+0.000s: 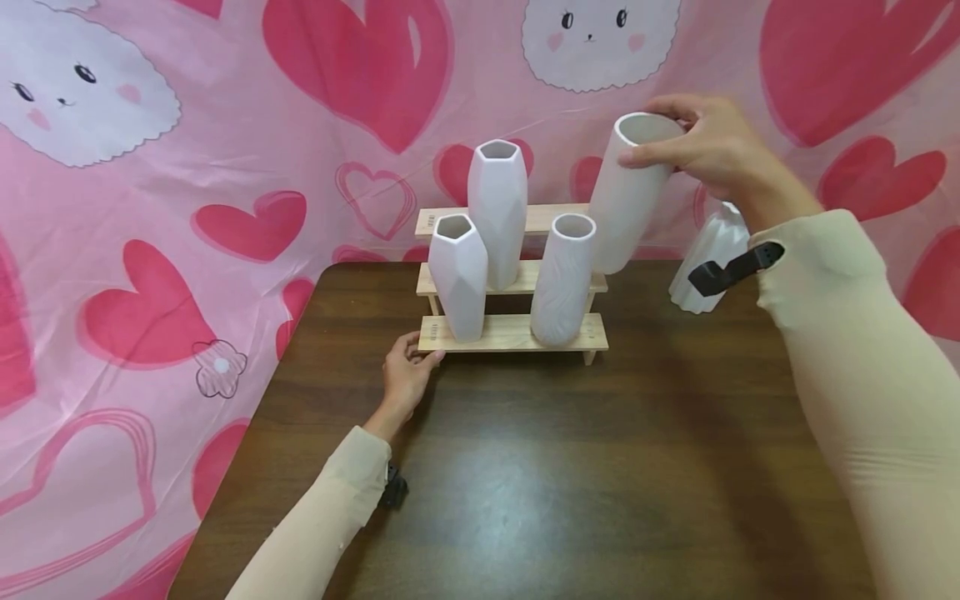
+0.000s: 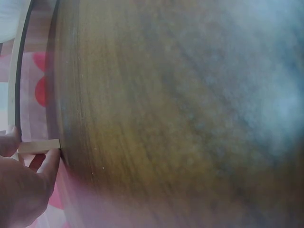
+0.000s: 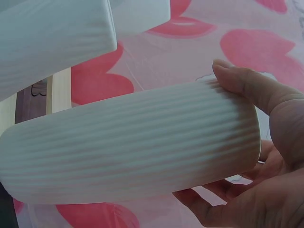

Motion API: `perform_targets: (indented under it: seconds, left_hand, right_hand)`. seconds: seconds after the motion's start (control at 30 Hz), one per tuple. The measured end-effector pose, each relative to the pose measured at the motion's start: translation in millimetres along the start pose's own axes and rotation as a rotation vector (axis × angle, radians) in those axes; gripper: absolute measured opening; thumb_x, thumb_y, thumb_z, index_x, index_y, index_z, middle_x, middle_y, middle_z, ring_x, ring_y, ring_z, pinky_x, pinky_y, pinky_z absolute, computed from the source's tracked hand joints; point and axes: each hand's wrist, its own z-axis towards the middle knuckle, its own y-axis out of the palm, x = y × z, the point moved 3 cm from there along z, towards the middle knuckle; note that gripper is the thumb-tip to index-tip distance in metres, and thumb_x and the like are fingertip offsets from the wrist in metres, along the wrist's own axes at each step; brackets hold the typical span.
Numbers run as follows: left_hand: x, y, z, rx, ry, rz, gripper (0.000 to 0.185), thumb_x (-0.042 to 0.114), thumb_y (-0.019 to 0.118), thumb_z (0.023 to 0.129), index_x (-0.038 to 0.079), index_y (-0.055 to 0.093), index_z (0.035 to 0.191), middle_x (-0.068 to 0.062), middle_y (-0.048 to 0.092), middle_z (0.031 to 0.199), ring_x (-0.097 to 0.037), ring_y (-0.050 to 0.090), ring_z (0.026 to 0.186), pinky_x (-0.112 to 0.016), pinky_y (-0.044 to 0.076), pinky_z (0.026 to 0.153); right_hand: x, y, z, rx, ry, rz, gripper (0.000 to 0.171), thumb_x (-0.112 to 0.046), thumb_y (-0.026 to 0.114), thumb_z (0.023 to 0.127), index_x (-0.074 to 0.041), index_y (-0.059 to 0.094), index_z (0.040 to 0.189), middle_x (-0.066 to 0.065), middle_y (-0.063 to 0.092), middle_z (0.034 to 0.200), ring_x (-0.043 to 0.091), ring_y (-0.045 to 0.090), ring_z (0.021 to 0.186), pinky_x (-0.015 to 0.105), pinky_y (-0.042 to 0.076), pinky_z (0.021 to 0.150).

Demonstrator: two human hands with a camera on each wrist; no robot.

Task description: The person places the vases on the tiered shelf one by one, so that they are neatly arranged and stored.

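My right hand (image 1: 716,146) holds a white ribbed cylindrical vase (image 1: 630,204) near its open rim, thumb on one side and fingers on the other. The vase tilts, its base beside the right end of a three-tier wooden display stand (image 1: 510,333). In the right wrist view, fine lengthwise ridges run along the vase (image 3: 133,147). My left hand (image 1: 405,379) grips the stand's front left corner; in the left wrist view, its fingers are at a short wooden leg (image 2: 39,146). A faceted vase (image 1: 459,283) and a wavy-relief vase (image 1: 561,283) stand on the bottom tier.
A taller faceted vase (image 1: 497,217) stands on the middle tier. To the right of the stand, partly behind my right wrist, a white fluted vase (image 1: 705,267) stands on the dark wooden table (image 1: 525,467). A pink heart-patterned cloth (image 1: 247,150) hangs behind the table.
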Motion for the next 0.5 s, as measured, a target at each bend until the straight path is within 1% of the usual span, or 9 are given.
perform_targets:
  seconds: [0.13,0.2,0.37,0.5]
  left_hand:
    - [-0.5,0.7,0.8,0.000,0.002,0.002,0.049,0.017,0.070,0.074,0.010,0.048,0.117,-0.006,0.061,0.101,-0.018,0.060,0.087,-0.028,0.050,0.071]
    - [-0.2,0.9,1.0,0.002,0.004,-0.001,0.049,0.016,0.071,0.074,0.010,0.049,0.117,-0.007,0.061,0.101,-0.018,0.060,0.087,-0.028,0.050,0.071]
    - [1.4,1.2,0.0,0.004,0.009,-0.007,0.048,0.015,0.071,0.074,0.009,0.049,0.116,-0.007,0.061,0.101,-0.018,0.060,0.088,-0.028,0.051,0.071]
    - [1.7,0.6,-0.8,0.005,0.008,-0.009,0.048,0.014,0.070,0.074,0.008,0.049,0.116,-0.007,0.061,0.101,-0.018,0.060,0.088,-0.027,0.051,0.071]
  right_hand:
    - [-2,5,2,-0.013,-0.006,-0.006,0.070,-0.032,0.079,0.063,-0.019,0.049,0.125,0.006,0.048,0.112,0.017,0.043,0.092,0.019,0.046,0.064]
    - [-2,7,3,-0.022,-0.010,0.009,0.070,-0.030,0.079,0.063,-0.018,0.049,0.125,0.005,0.048,0.110,0.016,0.044,0.090,0.019,0.047,0.062]
    - [-2,12,5,-0.038,-0.011,0.026,0.069,-0.029,0.079,0.064,-0.016,0.049,0.125,0.003,0.050,0.105,0.014,0.044,0.086,0.021,0.046,0.058]
    - [-3,18,7,-0.046,-0.001,0.029,0.072,-0.030,0.079,0.062,-0.017,0.048,0.125,0.004,0.049,0.108,0.015,0.046,0.086,0.023,0.048,0.056]
